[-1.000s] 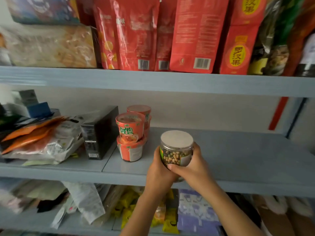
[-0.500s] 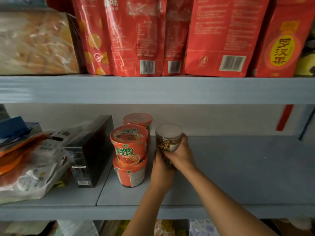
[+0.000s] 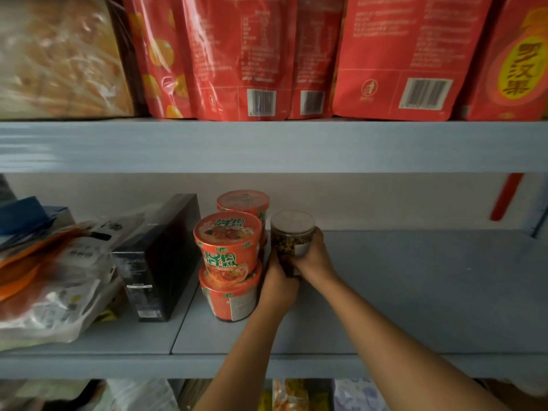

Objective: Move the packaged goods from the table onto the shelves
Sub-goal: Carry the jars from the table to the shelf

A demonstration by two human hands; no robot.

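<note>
1. Jar: clear plastic w/ a pale flat lid, filled w/ small nuts or beans (can't tell which). Prob. light-to-medium weight. The wall looks stiff and smooth, so likely a bit slippery. Not fragile, but the contents would shift if it's tipped.
2. Best hold, imo: round the lower body from both sides, lid kept up. Don't lift by the lid, as it may pop off.
3. Left grip has its fingers curled round the jar's lower left side. Right grip is curled round the right side, by the label. The jar is pinched between the two.
4. Where: upright over the middle shelf, well in from the front edge and just beside the stacked noodle cups on its left. Can't tell if it touches them. The base is hidden by the hands, so can't tell if it's landed yet.
5. Vs 1 s ago: the jar was at the shelf's front lip, out in front of the cups. Now it's deeper in, alongside them.
6. Vs 0.5 s ago: little change, maybe slightly further in, w/ the same two-handed hold.
7. The cups, the black box and the red pouches on the upper shelf show no shift.
</note>
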